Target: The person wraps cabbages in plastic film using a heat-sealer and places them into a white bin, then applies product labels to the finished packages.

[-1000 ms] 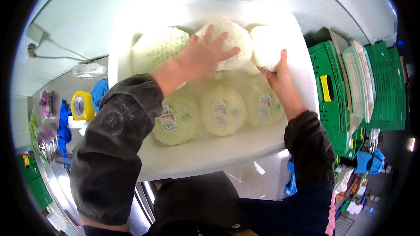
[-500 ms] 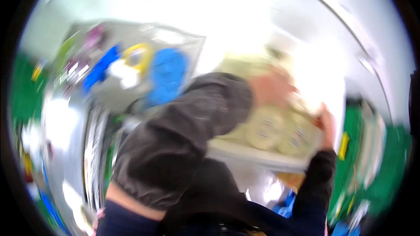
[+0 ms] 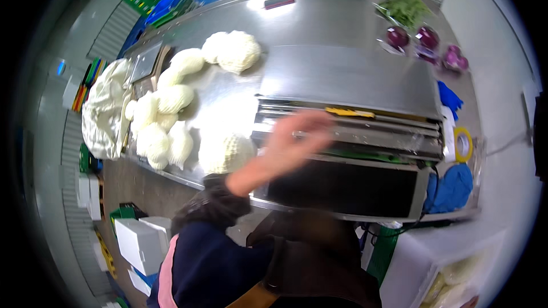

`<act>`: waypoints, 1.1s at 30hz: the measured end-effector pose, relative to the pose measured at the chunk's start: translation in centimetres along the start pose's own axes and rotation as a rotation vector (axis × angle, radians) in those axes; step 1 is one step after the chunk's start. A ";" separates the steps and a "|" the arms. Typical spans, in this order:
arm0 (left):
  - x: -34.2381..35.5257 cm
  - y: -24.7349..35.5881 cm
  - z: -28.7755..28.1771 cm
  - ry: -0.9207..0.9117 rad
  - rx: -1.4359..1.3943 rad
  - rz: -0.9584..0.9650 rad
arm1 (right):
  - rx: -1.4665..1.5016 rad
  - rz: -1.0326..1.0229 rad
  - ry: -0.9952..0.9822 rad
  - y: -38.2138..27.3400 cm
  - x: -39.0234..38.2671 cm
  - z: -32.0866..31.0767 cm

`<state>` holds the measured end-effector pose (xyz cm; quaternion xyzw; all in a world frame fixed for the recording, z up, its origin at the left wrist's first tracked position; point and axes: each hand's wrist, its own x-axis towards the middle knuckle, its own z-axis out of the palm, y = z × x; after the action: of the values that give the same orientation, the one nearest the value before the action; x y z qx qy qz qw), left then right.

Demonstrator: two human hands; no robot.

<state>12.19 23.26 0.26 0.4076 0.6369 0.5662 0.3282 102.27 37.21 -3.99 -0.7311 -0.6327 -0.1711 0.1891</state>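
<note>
My left hand (image 3: pixel 297 140) reaches over the near side of a metal wrapping machine with a black plate (image 3: pixel 342 188). It is blurred by motion; its fingers look apart, with nothing visible in them. A yellow utility knife (image 3: pixel 349 113) lies on the machine's rails, just beyond the fingertips. Left of the wrist sits a pale, net-textured round bundle (image 3: pixel 227 153). At the lower right rim, a sliver of skin that seems to be my right hand (image 3: pixel 471 302) shows beside pale packs (image 3: pixel 451 279) in a white box (image 3: pixel 411 268); its fingers are hidden.
More pale bundles (image 3: pixel 238 51) line the steel table's left part, near a scale (image 3: pixel 146 63) and a white sack (image 3: pixel 105 111). Purple wrapped vegetables (image 3: pixel 427 37) and leafy greens (image 3: pixel 406 10) lie far right. Nearer are yellow tape (image 3: pixel 463 145) and a blue plastic bundle (image 3: pixel 452 189).
The view has swung left from the white box to the steel table. My left hand has left the pale packs and is now over the machine; my right hand has slipped to the lower right rim.
</note>
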 end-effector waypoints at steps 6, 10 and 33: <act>-2.0 -6.2 -24.4 0.718 -0.172 -0.271 | 0.843 -0.230 -0.239 -47.9 9.2 1.9; 2.3 -13.8 -32.8 0.818 -0.243 -0.451 | 0.986 -0.728 -0.509 -71.6 5.2 -3.4; 13.7 -4.9 -24.2 0.106 -0.594 -0.147 | 1.508 -0.521 -1.288 -92.0 -6.3 -6.2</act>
<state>-15.99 24.39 -0.56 0.2166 0.4873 0.7228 0.4395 10.19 40.48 3.80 -0.2151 -0.6962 0.6606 0.1807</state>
